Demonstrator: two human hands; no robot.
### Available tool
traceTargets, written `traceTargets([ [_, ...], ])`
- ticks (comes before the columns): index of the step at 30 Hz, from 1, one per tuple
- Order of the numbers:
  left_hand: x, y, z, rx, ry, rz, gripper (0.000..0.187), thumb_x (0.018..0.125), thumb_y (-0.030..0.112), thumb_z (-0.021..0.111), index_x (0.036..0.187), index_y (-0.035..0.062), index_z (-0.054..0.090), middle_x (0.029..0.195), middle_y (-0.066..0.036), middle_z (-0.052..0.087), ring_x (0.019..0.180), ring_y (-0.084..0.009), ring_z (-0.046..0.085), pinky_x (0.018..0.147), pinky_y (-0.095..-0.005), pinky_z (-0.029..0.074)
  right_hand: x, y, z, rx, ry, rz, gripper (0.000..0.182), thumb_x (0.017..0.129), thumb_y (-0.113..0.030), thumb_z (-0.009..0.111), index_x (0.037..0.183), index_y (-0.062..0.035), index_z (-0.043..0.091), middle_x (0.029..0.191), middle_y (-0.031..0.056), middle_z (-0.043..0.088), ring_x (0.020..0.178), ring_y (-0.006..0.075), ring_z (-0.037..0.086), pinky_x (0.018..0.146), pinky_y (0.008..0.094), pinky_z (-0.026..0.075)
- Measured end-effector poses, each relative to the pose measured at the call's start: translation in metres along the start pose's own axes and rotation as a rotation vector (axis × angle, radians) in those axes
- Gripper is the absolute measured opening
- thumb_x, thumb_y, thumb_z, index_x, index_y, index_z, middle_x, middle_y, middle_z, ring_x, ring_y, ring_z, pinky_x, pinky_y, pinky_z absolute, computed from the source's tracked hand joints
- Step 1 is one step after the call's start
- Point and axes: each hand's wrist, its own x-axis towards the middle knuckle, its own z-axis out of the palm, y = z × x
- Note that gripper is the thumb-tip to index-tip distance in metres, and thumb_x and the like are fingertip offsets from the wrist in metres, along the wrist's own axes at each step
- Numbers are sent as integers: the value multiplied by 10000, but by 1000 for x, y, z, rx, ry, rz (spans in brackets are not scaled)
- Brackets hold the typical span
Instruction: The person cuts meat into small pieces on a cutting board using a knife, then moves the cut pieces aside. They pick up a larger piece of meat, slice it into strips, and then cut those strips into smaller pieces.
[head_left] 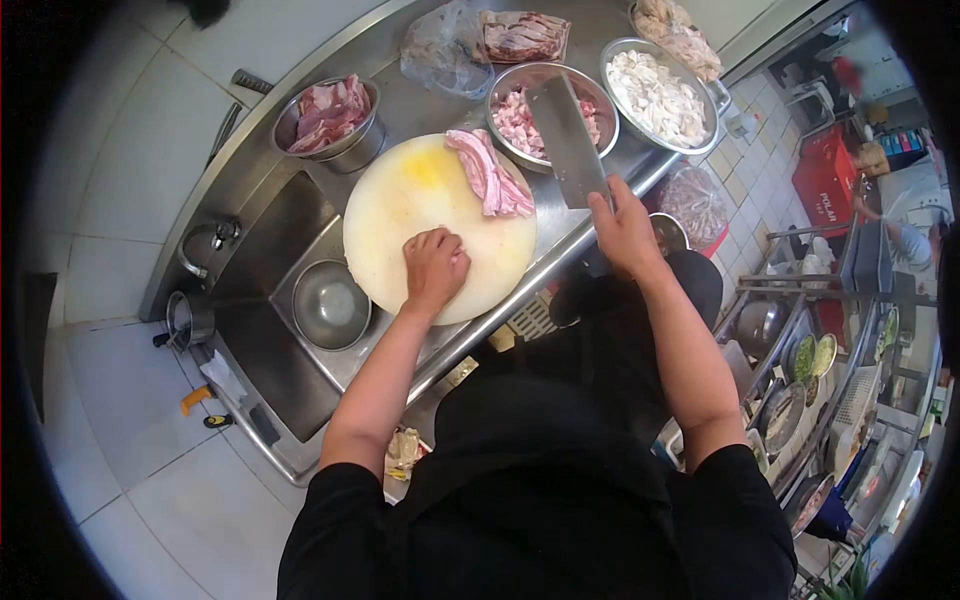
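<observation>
My right hand (627,228) is closed round the handle of a broad cleaver (566,140). The blade is raised over the counter's edge and covers part of a steel bowl of cut meat pieces (517,125). On the round white cutting board (385,220) rests my left hand (436,268), its fingers curled down. Something small and pinkish shows at its fingertips, too hidden to name. A slab of pork belly (488,174) lies at the board's upper right, apart from the left hand.
A metal container of raw meat (328,108) stands behind the board. Farther right is a bowl of whitish pieces (657,97). A plastic bag (447,48) and packaged meat (524,37) lie at the back. Left is a sink (260,345) with a steel bowl (332,304).
</observation>
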Motion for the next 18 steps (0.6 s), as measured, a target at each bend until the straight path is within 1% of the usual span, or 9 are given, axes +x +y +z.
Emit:
traceTargets([
  [2,-7,10,-25,169,151,6,226,780,220,726,975,107,710,1133,-98,649,1120,-319,568,1009,-522,367,1,10,8,91,73,-16,229,1005,-201,580,1095,9,567,857,237,657,837,376,672,793,479,501],
  [4,-7,10,-27,162,141,24,219,779,215,733,966,105,705,1129,-108,648,1114,-331,572,1002,-515,383,5,10,6,239,8,142,197,1025,-186,574,1090,-2,553,777,149,630,658,246,622,648,420,514],
  [5,-5,10,-26,140,161,43,213,778,209,741,957,102,701,1125,-118,648,1109,-344,575,996,-508,399,5,8,4,247,9,152,197,1025,-186,574,1090,-2,553,777,149,630,658,246,622,648,420,514],
  [7,-14,8,-22,38,70,16,215,769,197,750,955,102,699,1119,-109,651,1103,-340,586,997,-503,415,10,-14,-2,605,-44,353,152,1048,-186,552,1106,-47,529,734,61,582,520,145,546,482,323,460],
  [10,-33,14,-28,-16,-30,-25,206,748,161,748,942,110,706,1088,-91,661,1049,-333,620,963,-485,461,19,-21,-5,789,85,354,115,1061,-177,535,1111,-80,500,710,3,517,459,76,475,404,243,394],
  [12,-33,14,-28,31,-61,-33,200,735,138,738,932,118,714,1064,-81,668,1000,-329,642,929,-471,491,24,-20,-13,842,143,364,114,1062,-178,534,1103,-79,493,706,3,514,467,85,488,410,253,408],
  [15,-26,1,-21,-19,100,-156,153,751,110,715,904,107,711,978,-74,692,840,-270,674,743,-424,538,28,-16,-23,962,225,375,106,1068,-182,521,1090,-86,479,709,6,504,474,102,497,417,273,433],
  [17,-12,-14,-14,-231,265,-431,57,835,114,699,890,102,701,867,-42,680,684,-179,640,576,-318,501,31,-15,-28,1068,315,392,95,1073,-182,503,1095,-94,477,722,13,508,478,111,496,425,281,446],
  [18,8,-3,-32,-652,92,-876,83,910,170,666,929,93,693,799,-5,647,628,-112,602,528,-293,472,32,-15,-32,1092,326,408,84,1075,-181,487,1106,-104,470,731,17,508,493,120,505,439,289,459],
])
